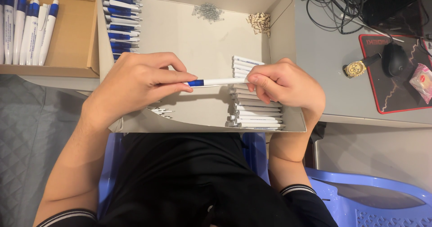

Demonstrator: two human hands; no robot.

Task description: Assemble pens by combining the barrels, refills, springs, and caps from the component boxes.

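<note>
Both my hands hold one white pen with a blue section [215,82] level above a shallow cardboard box [288,33]. My left hand [137,80] pinches its blue end between thumb and fingers. My right hand [283,85] grips the white end. Under my right hand lies a stack of white pen barrels [256,114]. A row of blue and white pen parts [122,20] lines the box's left wall. At the box's far side sit a small heap of metal springs [208,11] and a heap of small tan parts [260,22].
A second cardboard box [72,38] at the far left holds several finished white and blue pens [27,26]. To the right, on the grey desk [328,51], lie a gold watch [357,68], a black mouse [394,58] on a red-edged pad, and cables. Blue plastic chair [369,195] below.
</note>
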